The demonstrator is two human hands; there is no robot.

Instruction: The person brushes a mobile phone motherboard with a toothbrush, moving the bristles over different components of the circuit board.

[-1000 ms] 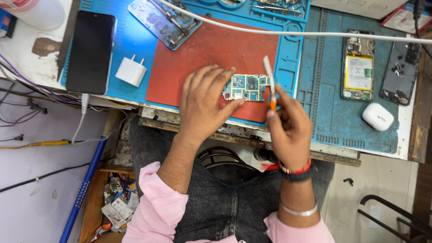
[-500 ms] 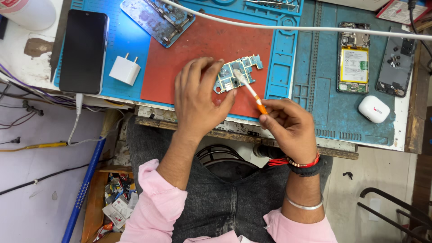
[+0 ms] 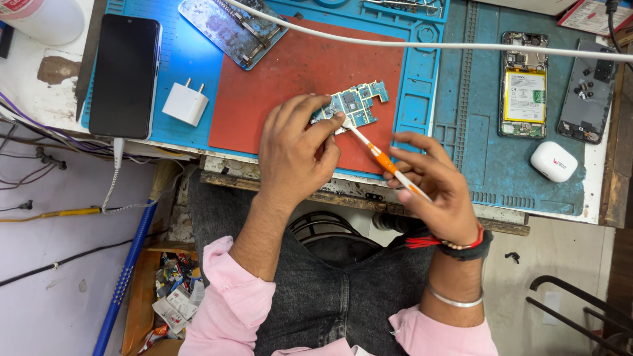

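- We see our lap in grey jeans (image 3: 330,290) closest to us, with pink sleeves (image 3: 227,310) rolled up on both arms.
- Our right hand (image 3: 435,191) is closed around a brush (image 3: 386,161) with a white and orange handle. The fingers pinch it like a pencil.
- The brush tip touches the near edge of the board (image 3: 356,104), a small blue circuit board.
- Our left hand (image 3: 290,155) holds the board down. The thumb and fingers are closed on its left end.
- The board lies on the red mat (image 3: 297,72), near the right side of it.
- The red mat sits on a blue mat (image 3: 191,59) that covers the bench.
- Left of the red mat we see a white charger (image 3: 185,103). Further left is a black phone (image 3: 125,76), lying flat with a dark screen.
- To the right lies an open phone (image 3: 524,86) with its yellow battery showing. A white case (image 3: 554,161) sits just below it.
- At the far side, a white cable (image 3: 461,46) runs across the bench. A metal holder (image 3: 231,28) lies at the top of the red mat.
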